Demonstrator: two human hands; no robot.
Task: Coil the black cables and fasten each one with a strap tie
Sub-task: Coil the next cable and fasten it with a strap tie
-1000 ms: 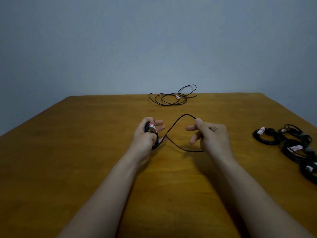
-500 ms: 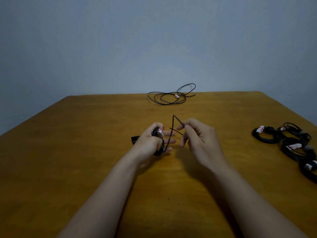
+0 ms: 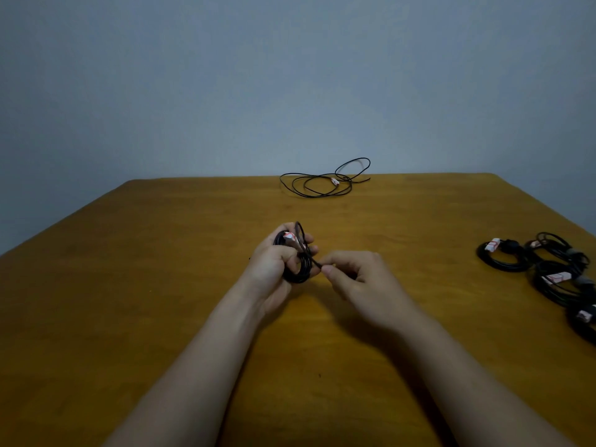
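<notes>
Closing on the left hand (image 3: 277,262), the right hand (image 3: 358,279) is now taking up the open loop that was standing between the two hands half a second ago. That loop is now lying against the bundle.

The left hand is gripping the coiled cable (image 3: 300,271), fingers curled round it. The right hand is pinching the short tail of the same cable between thumb and forefinger, just beside the coil, so the hands are nearly touching. A white-and-red strap tie (image 3: 289,236) is showing at the top of the coil, by the left fingertips; whether it is fastened cannot be told.

Well apart to the right of the right hand, several finished coils (image 3: 503,262) are lying on the desk (image 3: 161,285), each showing a tie. Beyond both hands, near the far edge, one loose cable (image 3: 322,185) is lying in slack loops.

Judgement: winding of the present cable is nearing completion, and securing it is outstanding. The far cable is awaiting both steps.
</notes>
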